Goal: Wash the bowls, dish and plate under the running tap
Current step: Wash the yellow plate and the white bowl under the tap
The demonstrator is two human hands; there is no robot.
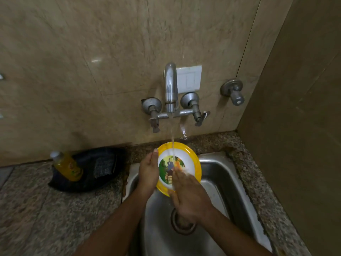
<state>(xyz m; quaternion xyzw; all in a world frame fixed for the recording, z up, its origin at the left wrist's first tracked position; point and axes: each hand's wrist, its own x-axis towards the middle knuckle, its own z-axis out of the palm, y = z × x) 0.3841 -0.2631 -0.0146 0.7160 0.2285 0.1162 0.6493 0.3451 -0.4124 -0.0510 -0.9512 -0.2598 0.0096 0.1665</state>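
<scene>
A round plate (191,159) with a yellow rim, white band and a green and orange picture in its middle is tilted above the steel sink (217,174). Water runs from the chrome tap (171,89) onto the plate's face. My left hand (148,170) holds the plate by its left edge, thumb at the rim, fingers behind it. My right hand (188,194) lies flat on the lower part of the plate's face, its straight fingers pressing on the picture. No bowls or other dish are in view.
A yellow soap bottle (67,166) leans on a dark tray (88,169) with a scrub pad (104,166) on the granite counter, left of the sink. The sink drain (182,226) is below my right wrist. A second valve (233,93) juts from the wall at right.
</scene>
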